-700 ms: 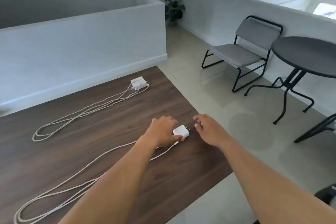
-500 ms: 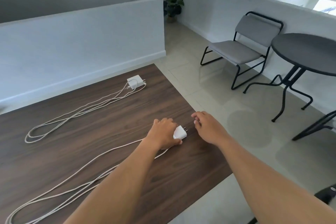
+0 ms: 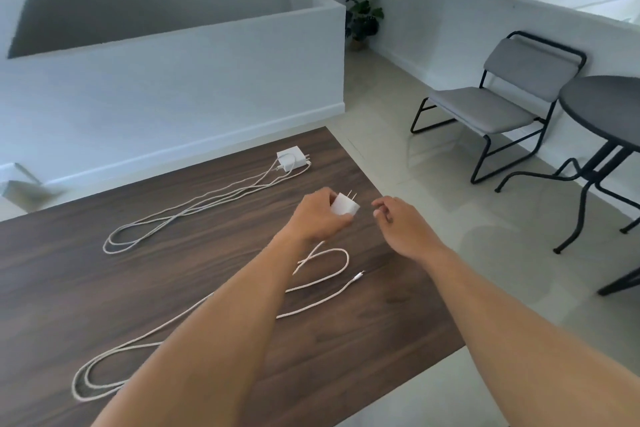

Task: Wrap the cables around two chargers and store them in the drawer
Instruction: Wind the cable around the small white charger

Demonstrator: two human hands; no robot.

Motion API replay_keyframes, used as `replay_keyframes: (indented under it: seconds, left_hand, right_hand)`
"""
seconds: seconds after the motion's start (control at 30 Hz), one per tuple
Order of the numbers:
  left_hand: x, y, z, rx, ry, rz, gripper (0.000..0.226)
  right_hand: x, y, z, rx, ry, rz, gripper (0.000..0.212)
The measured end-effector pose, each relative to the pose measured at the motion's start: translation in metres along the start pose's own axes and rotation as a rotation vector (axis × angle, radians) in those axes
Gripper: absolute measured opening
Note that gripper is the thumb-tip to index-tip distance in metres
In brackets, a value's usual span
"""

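Note:
My left hand (image 3: 320, 218) grips a small white charger (image 3: 344, 204) and holds it above the dark wooden table (image 3: 194, 263), prongs pointing up. Its white cable (image 3: 322, 284) hangs down from the hand and lies in long loops toward the near left, with the free plug end (image 3: 360, 276) lying on the wood. My right hand (image 3: 403, 225) hovers just right of the charger, fingers apart, holding nothing. A second white charger (image 3: 291, 158) lies at the table's far edge, its cable (image 3: 194, 215) stretched in loops to the left. No drawer is in view.
The table's right edge (image 3: 408, 229) runs under my right hand, with pale floor tiles beyond. A grey chair (image 3: 502, 104) and a round dark table (image 3: 609, 111) stand to the right. A low white wall (image 3: 173, 90) runs behind the table. A potted plant (image 3: 363, 21) stands in the far corner.
My left hand has lifted the near charger off the table and tipped its prongs upward. The cable has been pulled along, so its free end now shows. My right hand stays beside it.

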State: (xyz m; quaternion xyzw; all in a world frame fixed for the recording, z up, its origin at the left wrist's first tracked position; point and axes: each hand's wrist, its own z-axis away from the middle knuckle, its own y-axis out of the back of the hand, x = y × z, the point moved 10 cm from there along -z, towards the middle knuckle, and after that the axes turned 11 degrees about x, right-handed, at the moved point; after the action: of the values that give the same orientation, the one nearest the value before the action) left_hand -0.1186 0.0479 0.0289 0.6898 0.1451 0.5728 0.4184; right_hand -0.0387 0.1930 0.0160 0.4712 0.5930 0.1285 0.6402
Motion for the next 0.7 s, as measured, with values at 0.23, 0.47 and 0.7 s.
replay_keyframes:
  seconds: [0.23,0.47,0.7]
  left_hand:
    - [-0.023,0.091,-0.011,0.091,0.133,0.417,0.055]
    - [-0.043,0.187,0.011,0.192,0.173,0.707,0.039]
    - [-0.068,0.277,0.041,0.314,0.12,0.677,0.038]
  right_hand:
    - [-0.072,-0.029,-0.001,-0.158,-0.188,-0.352,0.023]
    - [-0.189,-0.077,0.018,-0.437,-0.145,-0.611,0.022]
    - [-0.262,-0.105,0.04,-0.546,-0.003,-0.554,0.02]
